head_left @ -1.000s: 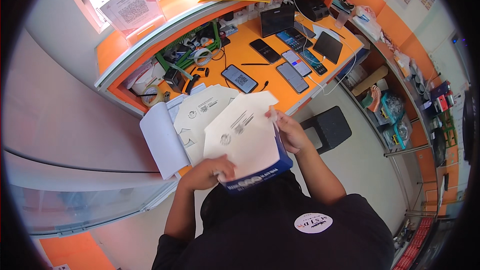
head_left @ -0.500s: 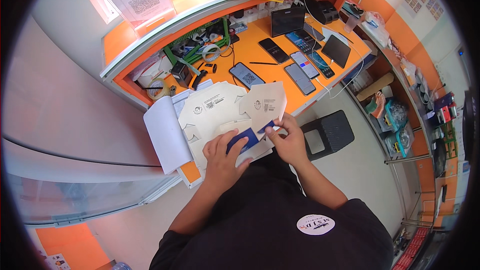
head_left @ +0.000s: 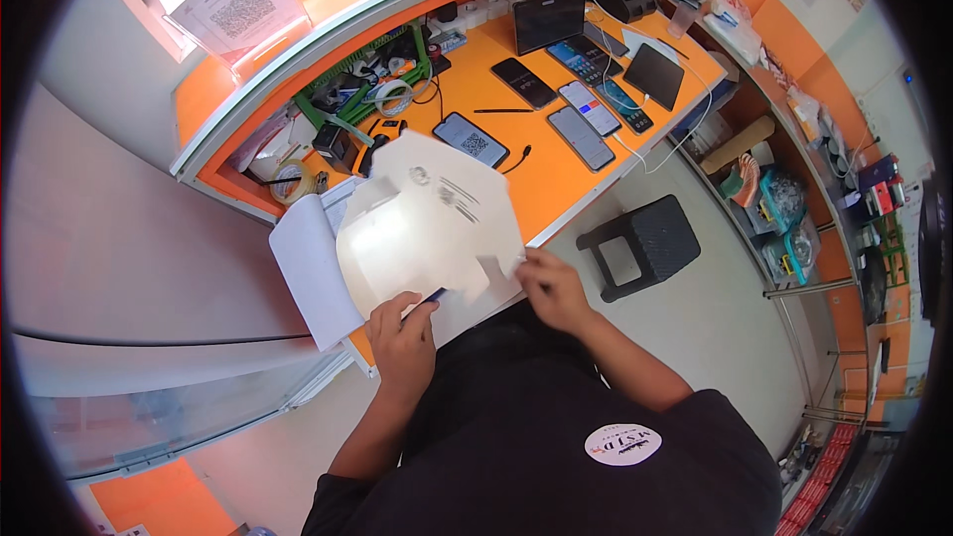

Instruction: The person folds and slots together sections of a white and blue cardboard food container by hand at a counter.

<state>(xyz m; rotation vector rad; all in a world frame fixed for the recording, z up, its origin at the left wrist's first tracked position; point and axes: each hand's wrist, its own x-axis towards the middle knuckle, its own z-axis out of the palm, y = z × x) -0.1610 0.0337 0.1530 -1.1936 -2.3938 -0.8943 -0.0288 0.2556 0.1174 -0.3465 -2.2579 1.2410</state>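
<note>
A flat sheet of cream die-cut card packaging (head_left: pixel 427 238), with notched edges and dark print near its top, is held in front of me over the near corner of the counter. My right hand (head_left: pixel 553 288) pinches its right edge, fingertips closed together. At the lower edge, the fingers of my left hand (head_left: pixel 402 339) are closed on the card, where a thin dark-blue strip (head_left: pixel 431 299) shows. Print and edges are slightly smeared by motion. Underneath and to the left lies a white paper pad (head_left: pixel 310 273) with its top sheets curling.
On the orange counter (head_left: pixel 556 189) lie several phones, the nearest a phone with a square code (head_left: pixel 472 141). A green basket (head_left: pixel 362 79) of clutter and tape rolls (head_left: pixel 292 182) sit behind. A black stool (head_left: pixel 650 243) stands right, before shelves (head_left: pixel 764 208).
The card has been turned so a broad plain face shows, hiding the blue panels except one strip. Both hands have shifted slightly, the right one lower and leftward.
</note>
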